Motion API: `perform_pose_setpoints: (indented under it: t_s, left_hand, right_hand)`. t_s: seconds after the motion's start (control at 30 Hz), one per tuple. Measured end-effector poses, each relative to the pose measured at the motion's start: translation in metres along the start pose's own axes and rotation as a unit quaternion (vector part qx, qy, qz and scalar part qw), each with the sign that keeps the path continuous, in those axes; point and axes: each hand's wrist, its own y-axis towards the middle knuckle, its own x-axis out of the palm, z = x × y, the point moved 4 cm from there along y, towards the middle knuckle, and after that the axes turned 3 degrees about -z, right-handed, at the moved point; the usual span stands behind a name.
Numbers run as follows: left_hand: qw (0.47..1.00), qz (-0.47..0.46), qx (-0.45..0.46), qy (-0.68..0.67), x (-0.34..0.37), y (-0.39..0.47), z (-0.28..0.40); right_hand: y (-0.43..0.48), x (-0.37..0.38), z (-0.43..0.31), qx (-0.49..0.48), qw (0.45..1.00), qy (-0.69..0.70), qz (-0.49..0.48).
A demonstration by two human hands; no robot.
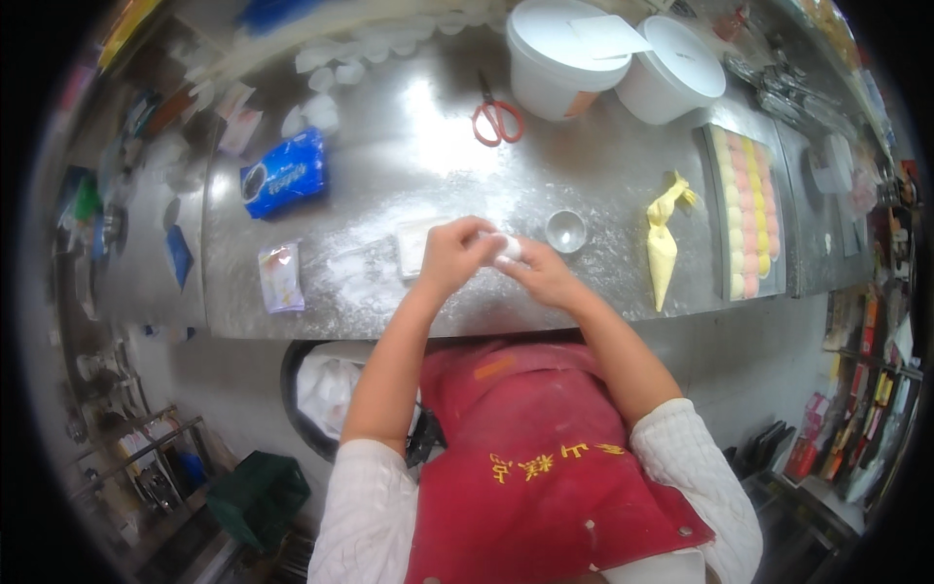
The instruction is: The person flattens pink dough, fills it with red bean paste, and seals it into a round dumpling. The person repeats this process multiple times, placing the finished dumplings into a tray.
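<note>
Over the floured steel worktop, my left hand (457, 253) and my right hand (541, 274) meet with a small white piece, apparently dough (510, 249), pinched between their fingers. My fingers hide part of it. Partly behind my left hand lies a shallow white rectangular tray (410, 252) dusted with white powder. Just beyond my right hand stands a small round bowl (566, 231). Farther right, a piping bag with pale yellow filling (661, 255) lies with its tip towards me. Next to it, a tray (717, 212) holds rows of white, pink and yellow balls.
Red-handled scissors (498, 123) lie ahead, near two lidded white buckets (569, 80) (670, 73). At left are a blue packet (284, 174) and a small clear wrapper pack (282, 277). A lined bin (326, 387) stands below the table's front edge.
</note>
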Motion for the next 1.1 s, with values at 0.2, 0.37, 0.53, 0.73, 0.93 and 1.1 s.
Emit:
perform_pose_setpoints:
  t_s: [0.2, 0.37, 0.53, 0.73, 0.93, 1.1]
  left_hand:
    - [0.867, -0.119, -0.223, -0.429, 0.067, 0.014, -0.032]
    - [0.929, -0.007, -0.175, -0.327, 0.104, 0.029, -0.026]
    - [0.961, 0.196, -0.141, -0.138, 0.117, 0.040, -0.038]
    - [0.931, 0.148, -0.230, -0.242, 0.128, 0.031, -0.074]
    - [0.966, -0.061, -0.163, -0.193, 0.122, 0.051, -0.039]
    - [0.997, -0.052, -0.003, 0.052, 0.106, 0.084, -0.047]
  right_hand:
    - [-0.041, -0.046, 0.012, 0.108, 0.963, 0.203, 0.141]
    - [-0.056, -0.064, 0.029, 0.098, 0.929, 0.251, 0.255]
    - [-0.071, -0.077, 0.069, 0.193, 0.840, 0.241, 0.446]
    - [-0.097, -0.090, 0.123, 0.226, 0.821, 0.292, 0.436]
    - [-0.075, -0.108, 0.093, 0.182, 0.900, 0.258, 0.301]
    - [-0.053, -0.133, 0.106, 0.127, 0.947, 0.125, 0.266]
